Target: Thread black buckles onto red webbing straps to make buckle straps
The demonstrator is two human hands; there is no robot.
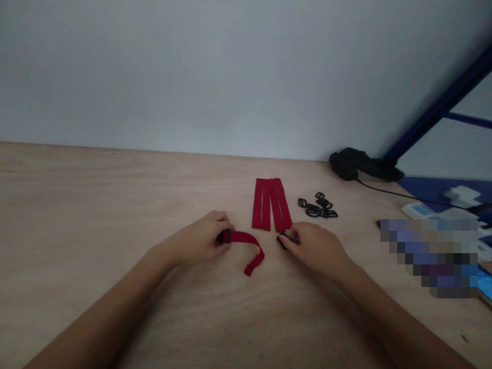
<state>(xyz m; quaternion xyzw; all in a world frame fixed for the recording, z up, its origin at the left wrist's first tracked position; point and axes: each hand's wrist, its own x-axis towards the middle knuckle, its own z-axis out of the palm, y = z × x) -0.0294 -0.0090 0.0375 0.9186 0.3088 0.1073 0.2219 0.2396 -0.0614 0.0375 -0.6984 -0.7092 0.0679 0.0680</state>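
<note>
My left hand [200, 238] grips a folded red fabric strap [249, 246] at a small black buckle [225, 236], and the strap's free end curls down to the right. My right hand [313, 247] pinches another black plastic buckle [282, 241] between its fingertips, close to the lower end of two flat red straps [271, 204]. Those two straps lie side by side on the plywood table [115, 205], just above the gap between my hands. To their right sits a loose pile of several black buckles [317, 206].
A black clamp-like object [357, 164] with a cable stands at the table's far right edge, by a dark blue metal frame bar [434, 110]. A blue mat [434, 192], papers and a pixelated patch lie at the right. A pale wall [192, 66] rises behind the table.
</note>
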